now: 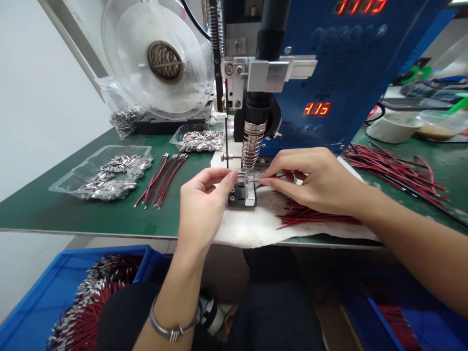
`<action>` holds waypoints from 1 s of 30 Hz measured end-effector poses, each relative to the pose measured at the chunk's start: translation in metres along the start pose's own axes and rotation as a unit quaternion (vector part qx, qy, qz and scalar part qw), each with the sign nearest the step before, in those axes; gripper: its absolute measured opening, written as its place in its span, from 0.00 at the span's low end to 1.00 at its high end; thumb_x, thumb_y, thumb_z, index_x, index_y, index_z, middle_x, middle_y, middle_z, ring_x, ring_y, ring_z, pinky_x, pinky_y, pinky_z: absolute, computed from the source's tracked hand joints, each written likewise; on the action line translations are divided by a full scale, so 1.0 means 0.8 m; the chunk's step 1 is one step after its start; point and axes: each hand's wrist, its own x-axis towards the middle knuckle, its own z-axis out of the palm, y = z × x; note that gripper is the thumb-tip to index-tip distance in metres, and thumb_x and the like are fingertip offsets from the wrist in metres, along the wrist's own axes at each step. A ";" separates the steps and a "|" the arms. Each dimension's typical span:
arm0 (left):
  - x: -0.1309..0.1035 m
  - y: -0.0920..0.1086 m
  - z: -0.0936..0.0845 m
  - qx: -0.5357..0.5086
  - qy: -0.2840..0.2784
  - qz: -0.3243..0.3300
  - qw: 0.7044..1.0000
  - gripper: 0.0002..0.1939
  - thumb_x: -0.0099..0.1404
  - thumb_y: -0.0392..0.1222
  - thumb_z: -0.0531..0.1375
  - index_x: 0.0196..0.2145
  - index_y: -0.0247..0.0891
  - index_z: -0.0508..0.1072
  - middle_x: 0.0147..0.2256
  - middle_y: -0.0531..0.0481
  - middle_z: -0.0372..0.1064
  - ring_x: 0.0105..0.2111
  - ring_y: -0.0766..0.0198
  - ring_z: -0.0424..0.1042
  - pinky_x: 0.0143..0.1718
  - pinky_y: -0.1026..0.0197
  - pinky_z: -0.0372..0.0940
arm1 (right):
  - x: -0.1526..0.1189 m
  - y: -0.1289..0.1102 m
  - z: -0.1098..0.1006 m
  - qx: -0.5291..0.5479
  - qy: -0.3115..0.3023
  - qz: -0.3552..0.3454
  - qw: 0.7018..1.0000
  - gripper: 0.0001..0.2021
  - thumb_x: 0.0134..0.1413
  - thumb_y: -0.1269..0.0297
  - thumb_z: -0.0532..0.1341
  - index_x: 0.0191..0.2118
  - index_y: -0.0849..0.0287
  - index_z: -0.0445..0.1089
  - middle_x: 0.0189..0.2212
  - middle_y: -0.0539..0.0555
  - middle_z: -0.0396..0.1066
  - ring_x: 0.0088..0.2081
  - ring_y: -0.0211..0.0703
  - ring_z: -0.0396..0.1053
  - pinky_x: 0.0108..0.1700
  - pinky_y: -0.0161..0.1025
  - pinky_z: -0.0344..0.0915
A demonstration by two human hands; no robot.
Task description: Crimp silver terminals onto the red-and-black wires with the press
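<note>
My right hand (310,178) pinches a thin red wire (254,181) between thumb and forefinger. The wire's end lies over a small metal fixture (250,195), under the spring-wrapped tip (253,146) of a soldering machine. On the fixture's left side, my left hand (203,204) is closed in a pinch, its thumb and forefinger touching. Whatever sits between those fingertips is too small to make out. Beneath my right hand, a bundle of red and black wires (303,217) rests on a white cloth (248,229).
Clear trays of small metal parts (109,187) (201,139) stand on the green table (164,219). Wires with metal ends (161,180) lie between them and my left hand. More red wires (398,168) are at right. Blue bins (142,256) sit below, and a blue control box (329,63) rises behind.
</note>
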 end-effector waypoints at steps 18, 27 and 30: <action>0.000 0.000 0.000 0.017 0.003 0.003 1.000 0.15 0.56 0.53 0.71 0.33 0.38 0.81 0.31 0.48 0.76 0.26 0.67 0.67 0.28 0.64 0.60 | -0.001 0.002 0.002 -0.013 -0.010 -0.016 1.000 0.08 0.64 0.63 0.61 0.37 0.55 0.77 0.32 0.53 0.76 0.31 0.41 0.71 0.34 0.40 0.64; 0.000 -0.003 0.001 0.004 0.005 0.006 1.000 0.15 0.57 0.52 0.71 0.34 0.38 0.81 0.32 0.48 0.77 0.27 0.67 0.68 0.29 0.64 0.60 | -0.001 0.002 -0.003 -0.029 -0.011 -0.020 0.999 0.09 0.64 0.62 0.61 0.35 0.55 0.77 0.31 0.54 0.76 0.30 0.42 0.71 0.33 0.41 0.64; -0.001 -0.002 0.001 0.001 0.003 0.004 1.000 0.14 0.57 0.52 0.71 0.33 0.39 0.81 0.32 0.49 0.77 0.28 0.67 0.69 0.30 0.65 0.62 | -0.001 0.002 -0.005 -0.030 0.005 -0.010 0.999 0.09 0.64 0.61 0.61 0.35 0.56 0.77 0.31 0.54 0.76 0.29 0.42 0.71 0.33 0.41 0.63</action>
